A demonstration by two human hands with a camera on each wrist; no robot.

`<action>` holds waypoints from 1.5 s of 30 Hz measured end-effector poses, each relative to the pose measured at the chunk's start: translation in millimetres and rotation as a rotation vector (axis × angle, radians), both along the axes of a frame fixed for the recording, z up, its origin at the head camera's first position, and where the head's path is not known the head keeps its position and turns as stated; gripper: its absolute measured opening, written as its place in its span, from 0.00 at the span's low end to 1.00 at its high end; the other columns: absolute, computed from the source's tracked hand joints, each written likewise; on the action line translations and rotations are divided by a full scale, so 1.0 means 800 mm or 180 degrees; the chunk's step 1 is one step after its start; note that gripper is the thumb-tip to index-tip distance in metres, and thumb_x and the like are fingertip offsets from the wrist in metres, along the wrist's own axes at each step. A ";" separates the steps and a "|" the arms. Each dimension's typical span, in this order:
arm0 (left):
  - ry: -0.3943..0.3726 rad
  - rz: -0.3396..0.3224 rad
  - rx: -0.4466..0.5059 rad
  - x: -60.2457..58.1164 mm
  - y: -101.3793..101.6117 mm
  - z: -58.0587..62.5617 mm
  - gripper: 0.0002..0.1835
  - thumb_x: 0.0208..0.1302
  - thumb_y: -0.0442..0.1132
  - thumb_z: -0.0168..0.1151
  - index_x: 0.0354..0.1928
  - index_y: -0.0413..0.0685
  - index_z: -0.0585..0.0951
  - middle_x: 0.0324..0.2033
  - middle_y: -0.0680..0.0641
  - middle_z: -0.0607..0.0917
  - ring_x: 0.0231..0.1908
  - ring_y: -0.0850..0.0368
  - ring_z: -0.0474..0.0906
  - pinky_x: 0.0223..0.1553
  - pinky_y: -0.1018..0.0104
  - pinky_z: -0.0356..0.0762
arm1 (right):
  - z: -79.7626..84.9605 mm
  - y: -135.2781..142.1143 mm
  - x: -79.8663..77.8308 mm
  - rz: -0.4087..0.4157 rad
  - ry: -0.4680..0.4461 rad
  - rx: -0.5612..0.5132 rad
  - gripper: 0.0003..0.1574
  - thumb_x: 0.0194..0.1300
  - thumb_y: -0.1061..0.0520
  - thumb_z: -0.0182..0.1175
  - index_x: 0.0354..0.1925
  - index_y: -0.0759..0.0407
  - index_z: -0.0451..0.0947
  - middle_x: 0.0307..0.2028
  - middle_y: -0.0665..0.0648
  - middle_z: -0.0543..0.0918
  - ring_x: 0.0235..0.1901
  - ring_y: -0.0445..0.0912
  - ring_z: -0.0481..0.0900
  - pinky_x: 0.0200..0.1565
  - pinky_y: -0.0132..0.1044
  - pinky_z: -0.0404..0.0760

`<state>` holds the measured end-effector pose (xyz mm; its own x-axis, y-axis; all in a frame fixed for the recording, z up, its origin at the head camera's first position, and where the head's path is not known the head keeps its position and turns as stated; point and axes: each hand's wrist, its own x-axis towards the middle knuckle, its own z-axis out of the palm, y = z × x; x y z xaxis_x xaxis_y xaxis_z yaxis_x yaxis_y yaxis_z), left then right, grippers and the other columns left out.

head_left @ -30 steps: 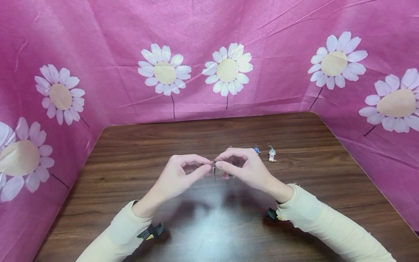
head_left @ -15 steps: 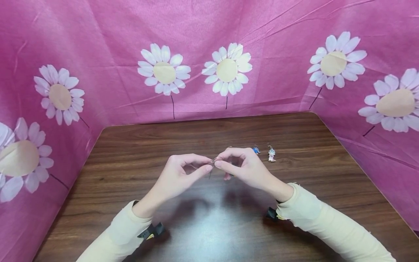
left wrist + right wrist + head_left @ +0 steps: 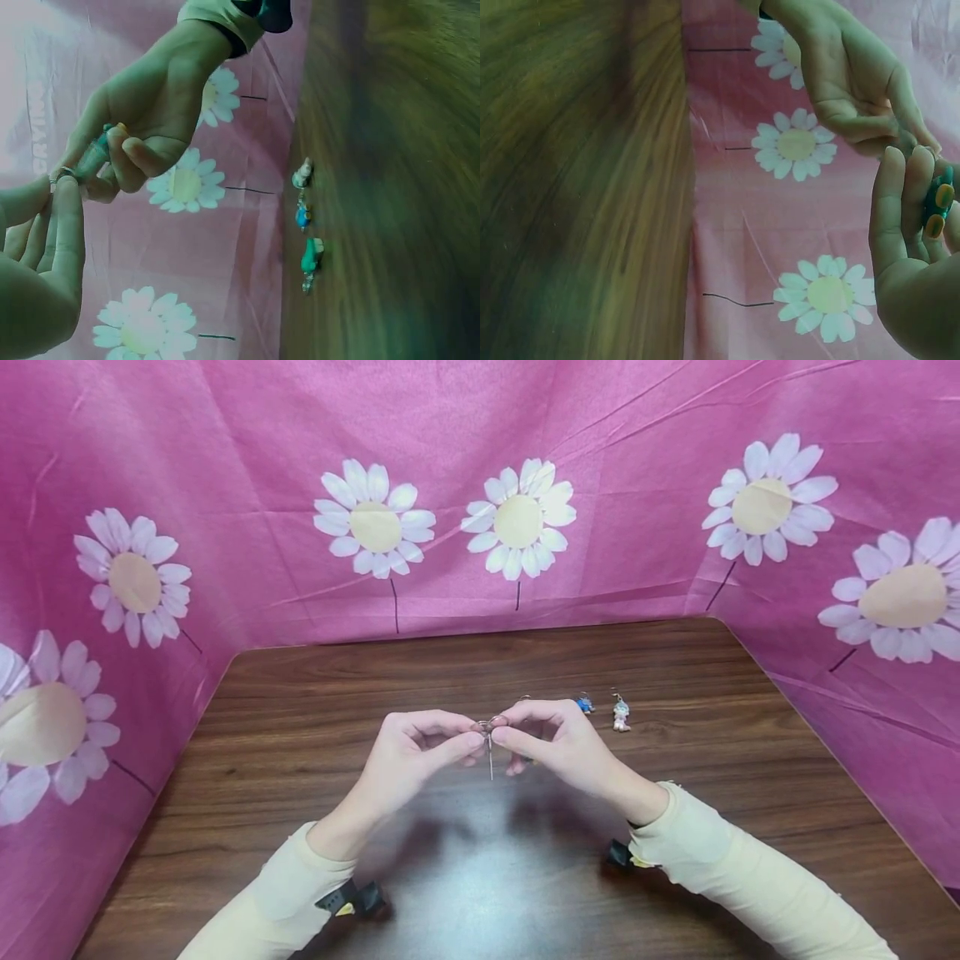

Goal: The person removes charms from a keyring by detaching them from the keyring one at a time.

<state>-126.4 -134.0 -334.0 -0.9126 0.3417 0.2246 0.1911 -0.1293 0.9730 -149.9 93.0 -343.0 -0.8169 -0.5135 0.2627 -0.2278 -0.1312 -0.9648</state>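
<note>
In the head view my left hand (image 3: pixel 420 747) and right hand (image 3: pixel 558 743) meet above the table, thumb and fingertips together. The right hand pinches a metal split ring (image 3: pixel 499 720); its keychain charm (image 3: pixel 939 201), green with orange feet, lies against the curled fingers in the right wrist view. My left hand pinches a small metal ring (image 3: pixel 480 725) beside it. Between the hands a thin metal piece (image 3: pixel 491 762) hangs down, perhaps a key seen edge-on. How the rings join is too small to tell.
Behind the right hand, a blue keychain charm (image 3: pixel 585 704) and a pale figure keychain (image 3: pixel 621 714) lie on the wooden table (image 3: pixel 337 677). A green charm (image 3: pixel 310 256) lies in line with them. Pink flowered cloth (image 3: pixel 450 443) walls the back and sides.
The thin metal piece tilted left half a second ago and now hangs straight down, showing more of its length. Both rings show more clearly between the fingertips. The hands have barely moved.
</note>
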 end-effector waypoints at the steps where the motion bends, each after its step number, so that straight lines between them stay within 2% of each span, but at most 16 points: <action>1: -0.0006 0.0011 -0.0013 -0.001 0.000 -0.001 0.08 0.64 0.28 0.69 0.44 0.30 0.86 0.38 0.38 0.89 0.35 0.48 0.88 0.42 0.50 0.87 | -0.001 0.000 0.000 -0.0007 -0.0011 0.0014 0.09 0.69 0.67 0.64 0.46 0.71 0.83 0.38 0.61 0.86 0.22 0.50 0.83 0.29 0.52 0.88; 4: 0.0219 0.0162 -0.0329 -0.002 -0.001 -0.004 0.10 0.64 0.33 0.71 0.45 0.36 0.88 0.38 0.44 0.90 0.35 0.51 0.89 0.40 0.55 0.88 | -0.001 0.000 0.000 -0.0030 0.0068 0.0120 0.08 0.68 0.67 0.64 0.45 0.69 0.83 0.37 0.59 0.86 0.22 0.51 0.83 0.30 0.50 0.88; 8: 0.0985 0.0360 -0.0833 -0.004 -0.004 -0.004 0.11 0.62 0.35 0.74 0.46 0.44 0.89 0.36 0.53 0.90 0.32 0.57 0.87 0.33 0.62 0.87 | -0.001 0.003 -0.003 -0.0017 0.0284 0.0272 0.07 0.68 0.68 0.64 0.44 0.66 0.85 0.34 0.59 0.86 0.22 0.52 0.82 0.29 0.49 0.88; 11: 0.1498 0.0381 -0.0941 -0.005 -0.006 0.000 0.11 0.61 0.32 0.74 0.45 0.43 0.90 0.34 0.54 0.89 0.32 0.59 0.86 0.31 0.66 0.87 | 0.002 0.006 -0.002 0.0022 0.0371 0.0325 0.07 0.67 0.69 0.65 0.43 0.65 0.85 0.34 0.60 0.85 0.22 0.52 0.81 0.30 0.49 0.88; 15: 0.1768 0.0388 -0.0989 -0.006 -0.006 0.005 0.10 0.60 0.31 0.74 0.44 0.41 0.90 0.33 0.53 0.89 0.32 0.61 0.86 0.31 0.69 0.86 | 0.006 0.007 -0.001 0.0028 0.0412 0.0400 0.07 0.67 0.68 0.65 0.44 0.65 0.85 0.35 0.62 0.84 0.23 0.51 0.81 0.29 0.48 0.88; 17: 0.1741 0.0356 -0.0995 -0.006 -0.006 0.007 0.08 0.61 0.32 0.74 0.43 0.41 0.90 0.33 0.53 0.89 0.31 0.61 0.86 0.30 0.69 0.86 | 0.007 0.006 -0.001 0.0016 0.0424 0.0436 0.07 0.67 0.68 0.65 0.43 0.65 0.85 0.35 0.62 0.85 0.23 0.50 0.82 0.29 0.47 0.88; 19: 0.1583 0.0310 -0.0989 -0.005 -0.006 0.009 0.07 0.61 0.33 0.74 0.41 0.44 0.90 0.32 0.54 0.89 0.30 0.59 0.86 0.30 0.67 0.86 | 0.008 0.007 -0.001 0.0023 0.0426 0.0441 0.07 0.66 0.68 0.65 0.44 0.65 0.85 0.35 0.62 0.85 0.23 0.50 0.82 0.29 0.47 0.88; 21: 0.1297 0.0268 -0.0970 -0.005 -0.006 0.011 0.06 0.61 0.34 0.74 0.40 0.47 0.91 0.32 0.55 0.90 0.30 0.57 0.87 0.30 0.65 0.87 | 0.009 0.007 -0.001 0.0032 0.0433 0.0427 0.07 0.66 0.68 0.66 0.44 0.64 0.85 0.35 0.62 0.85 0.23 0.51 0.82 0.29 0.47 0.88; 24: 0.0786 0.0193 -0.0797 -0.003 -0.005 0.011 0.05 0.62 0.35 0.74 0.40 0.48 0.91 0.33 0.52 0.90 0.32 0.53 0.88 0.33 0.61 0.87 | 0.010 0.008 -0.002 0.0056 0.0389 0.0332 0.08 0.66 0.68 0.66 0.44 0.63 0.86 0.33 0.60 0.85 0.24 0.51 0.82 0.30 0.50 0.88; 28: 0.0244 0.0133 -0.0271 -0.003 -0.001 0.008 0.06 0.61 0.30 0.72 0.40 0.37 0.89 0.34 0.42 0.90 0.33 0.47 0.89 0.38 0.54 0.88 | 0.007 0.006 -0.003 0.0046 0.0227 0.0127 0.08 0.66 0.67 0.67 0.44 0.66 0.86 0.33 0.62 0.84 0.24 0.51 0.82 0.30 0.53 0.88; 31: 0.0034 0.0118 0.0064 -0.004 0.002 0.003 0.08 0.61 0.26 0.71 0.41 0.28 0.86 0.37 0.38 0.89 0.35 0.47 0.89 0.41 0.50 0.87 | 0.000 0.005 -0.004 0.0008 0.0097 0.0053 0.08 0.66 0.67 0.67 0.44 0.69 0.85 0.35 0.65 0.84 0.23 0.50 0.83 0.30 0.54 0.88; 33: -0.0018 0.0106 0.0105 -0.005 0.003 0.000 0.09 0.62 0.26 0.70 0.43 0.27 0.86 0.38 0.37 0.89 0.36 0.49 0.89 0.41 0.49 0.87 | -0.004 0.005 -0.004 -0.0015 0.0067 0.0066 0.08 0.67 0.67 0.66 0.44 0.69 0.85 0.35 0.65 0.84 0.23 0.51 0.83 0.29 0.55 0.88; 35: -0.0029 0.0095 0.0027 -0.007 0.003 -0.002 0.09 0.62 0.28 0.70 0.43 0.29 0.86 0.39 0.38 0.89 0.36 0.48 0.89 0.42 0.50 0.87 | -0.005 0.005 -0.005 -0.0037 0.0083 0.0103 0.07 0.67 0.67 0.66 0.44 0.68 0.85 0.35 0.63 0.84 0.22 0.51 0.83 0.29 0.55 0.88; 38: 0.0116 0.0159 -0.0361 -0.009 0.001 -0.005 0.09 0.63 0.33 0.72 0.44 0.39 0.89 0.38 0.45 0.90 0.35 0.50 0.89 0.40 0.52 0.88 | -0.005 0.007 -0.006 -0.0041 0.0134 0.0153 0.07 0.67 0.67 0.66 0.44 0.65 0.86 0.35 0.61 0.84 0.22 0.52 0.82 0.29 0.56 0.87; 42: 0.0686 0.0263 -0.0814 -0.009 -0.003 -0.001 0.10 0.63 0.37 0.74 0.45 0.48 0.90 0.37 0.53 0.90 0.34 0.52 0.88 0.34 0.56 0.88 | 0.000 0.009 -0.008 -0.0030 0.0283 0.0291 0.08 0.67 0.66 0.66 0.44 0.61 0.87 0.35 0.60 0.84 0.23 0.53 0.82 0.30 0.53 0.88; 45: 0.1113 0.0264 -0.0940 -0.010 -0.005 0.005 0.10 0.62 0.34 0.73 0.45 0.47 0.90 0.36 0.53 0.90 0.33 0.53 0.87 0.32 0.60 0.87 | 0.004 0.012 -0.009 -0.0024 0.0450 0.0413 0.08 0.67 0.65 0.67 0.45 0.59 0.87 0.35 0.58 0.86 0.23 0.55 0.82 0.28 0.49 0.88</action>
<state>-134.6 -138.2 -330.0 -0.8262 0.3664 0.4278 0.5123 0.1730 0.8412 -157.0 102.6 -339.8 -0.7804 -0.5445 0.3072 -0.3629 -0.0056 -0.9318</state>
